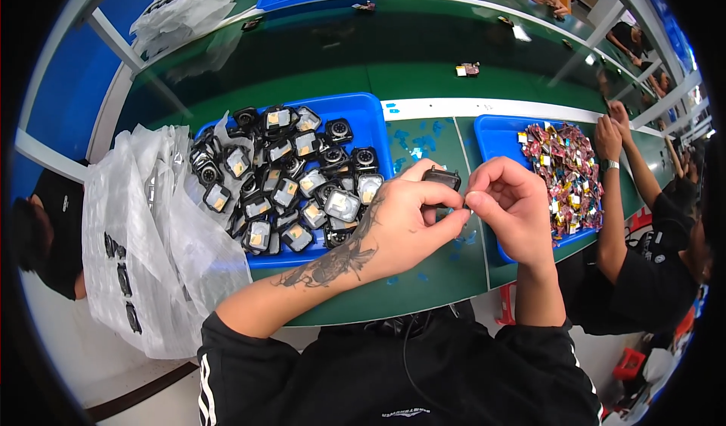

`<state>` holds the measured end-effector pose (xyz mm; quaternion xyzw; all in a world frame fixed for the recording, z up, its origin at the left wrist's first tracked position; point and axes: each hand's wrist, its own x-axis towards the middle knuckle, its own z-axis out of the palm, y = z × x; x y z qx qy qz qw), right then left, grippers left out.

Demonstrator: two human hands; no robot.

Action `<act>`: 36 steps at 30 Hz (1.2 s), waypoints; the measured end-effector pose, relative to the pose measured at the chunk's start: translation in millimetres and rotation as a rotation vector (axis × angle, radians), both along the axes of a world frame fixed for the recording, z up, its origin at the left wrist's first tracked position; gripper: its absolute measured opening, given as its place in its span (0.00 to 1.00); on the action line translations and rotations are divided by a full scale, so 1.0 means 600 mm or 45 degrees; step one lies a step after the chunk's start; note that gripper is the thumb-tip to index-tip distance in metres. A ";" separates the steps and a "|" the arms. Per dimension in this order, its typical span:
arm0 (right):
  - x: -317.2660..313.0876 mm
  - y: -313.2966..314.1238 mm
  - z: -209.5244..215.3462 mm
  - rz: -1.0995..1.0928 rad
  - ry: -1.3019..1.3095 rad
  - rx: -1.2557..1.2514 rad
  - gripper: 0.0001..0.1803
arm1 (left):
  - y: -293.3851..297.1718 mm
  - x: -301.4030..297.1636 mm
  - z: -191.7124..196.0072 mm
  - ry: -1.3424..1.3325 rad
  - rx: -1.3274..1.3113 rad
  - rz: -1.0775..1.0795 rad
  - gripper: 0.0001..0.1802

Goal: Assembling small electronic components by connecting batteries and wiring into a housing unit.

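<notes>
A black smartwatch case is held on edge in my left hand, with the thumb and fingers closed around it. My right hand meets the left at the case's lower right, thumb and forefinger pinched together; whatever lies between those fingertips is too small to make out. To the left, a blue tray carries a heap of similar watch cases, some with grey-and-tan insides showing. On the right, another blue tray is piled with small reddish circuit parts bearing yellow and white patches.
Bubble-wrap sheeting drapes over the left tray's side. Blue film scraps litter the green table. Beyond a white rail runs a green belt carrying a small part. Co-workers' arms reach in at the right.
</notes>
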<state>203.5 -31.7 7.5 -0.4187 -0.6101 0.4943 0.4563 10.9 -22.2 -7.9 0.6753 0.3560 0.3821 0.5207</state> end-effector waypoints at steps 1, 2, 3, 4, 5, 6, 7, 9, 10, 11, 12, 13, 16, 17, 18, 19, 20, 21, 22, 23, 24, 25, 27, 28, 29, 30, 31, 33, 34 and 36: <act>-0.005 0.000 0.001 0.004 -0.002 -0.004 0.06 | 0.001 0.001 -0.006 -0.026 0.037 0.041 0.06; -0.015 0.002 0.005 -0.104 -0.303 0.345 0.07 | 0.003 0.002 -0.010 -0.051 0.075 0.084 0.07; -0.023 0.003 0.006 -0.213 -0.602 0.696 0.08 | 0.005 0.002 -0.014 -0.051 0.072 0.090 0.07; -0.026 0.002 0.001 -0.251 -0.655 0.852 0.08 | 0.007 0.002 -0.017 -0.094 0.008 0.081 0.07; -0.025 0.002 -0.003 -0.247 -0.654 0.854 0.08 | 0.012 0.001 -0.020 -0.137 -0.052 0.072 0.07; -0.023 0.001 -0.005 -0.221 -0.580 0.781 0.08 | 0.014 0.000 -0.022 -0.180 -0.112 0.061 0.07; -0.022 0.001 -0.009 -0.195 -0.506 0.707 0.08 | 0.013 0.000 -0.021 -0.179 -0.111 0.065 0.07; -0.019 0.001 -0.018 -0.243 -0.298 0.579 0.07 | 0.009 0.004 -0.015 -0.130 0.010 0.121 0.07; -0.018 -0.001 -0.011 -0.249 -0.218 0.477 0.07 | 0.011 0.003 -0.011 -0.131 0.010 0.115 0.07; -0.019 -0.002 -0.008 -0.250 -0.132 0.372 0.07 | 0.010 -0.002 -0.006 -0.088 -0.007 0.078 0.07; -0.015 0.002 -0.008 -0.193 -0.222 0.418 0.07 | 0.010 -0.004 -0.005 -0.045 -0.025 0.041 0.08; -0.010 0.004 -0.009 -0.194 -0.220 0.413 0.07 | 0.008 -0.003 -0.009 -0.042 -0.029 0.040 0.08; -0.005 0.008 -0.008 -0.092 -0.357 0.453 0.07 | 0.009 0.003 -0.016 -0.103 0.014 0.081 0.07; -0.007 0.007 -0.004 -0.130 -0.389 0.514 0.07 | 0.009 0.003 -0.016 -0.101 0.039 0.086 0.06; -0.009 0.006 -0.003 -0.168 -0.421 0.574 0.07 | 0.009 0.003 -0.015 -0.099 0.063 0.092 0.06; -0.009 0.006 -0.003 -0.164 -0.420 0.573 0.07 | 0.008 0.003 -0.016 -0.098 0.062 0.095 0.06; -0.009 0.006 -0.005 -0.169 -0.405 0.584 0.07 | 0.009 0.003 -0.017 -0.091 0.072 0.083 0.06; -0.009 0.007 -0.005 -0.173 -0.391 0.595 0.08 | 0.009 0.003 -0.018 -0.083 0.082 0.072 0.06; -0.008 0.008 -0.005 -0.171 -0.391 0.595 0.08 | 0.008 0.002 -0.014 -0.083 0.081 0.074 0.06; -0.008 0.009 -0.005 -0.168 -0.394 0.572 0.08 | 0.007 0.000 -0.007 -0.052 0.026 0.051 0.07; -0.008 0.010 -0.004 -0.165 -0.397 0.549 0.08 | 0.007 -0.002 -0.004 -0.020 -0.028 0.029 0.07; -0.009 0.009 -0.003 -0.164 -0.397 0.547 0.08 | 0.008 -0.002 -0.006 -0.020 -0.030 0.029 0.07; -0.010 0.009 0.001 -0.168 -0.563 0.742 0.10 | 0.010 -0.002 -0.011 0.004 -0.003 0.036 0.07; -0.012 0.010 -0.001 -0.166 -0.564 0.741 0.10 | 0.011 -0.002 -0.011 0.002 -0.004 0.038 0.07; -0.015 0.012 -0.005 -0.196 -0.622 0.841 0.10 | 0.012 -0.003 -0.012 -0.003 -0.012 0.039 0.07; -0.016 0.013 -0.007 -0.227 -0.680 0.941 0.11 | 0.014 -0.003 -0.012 -0.008 -0.021 0.039 0.07; -0.017 0.011 -0.006 -0.224 -0.680 0.939 0.11 | 0.016 -0.005 -0.013 -0.009 -0.024 0.041 0.07; -0.017 -0.002 -0.001 -0.117 -0.667 1.009 0.12 | 0.017 -0.010 -0.012 -0.048 -0.145 0.010 0.07; -0.010 -0.010 -0.001 -0.038 -0.648 0.942 0.11 | 0.021 -0.012 -0.011 -0.049 -0.143 0.017 0.07; 0.007 -0.012 -0.023 -0.183 -0.601 0.621 0.10 | 0.031 -0.013 -0.012 -0.040 -0.083 -0.044 0.07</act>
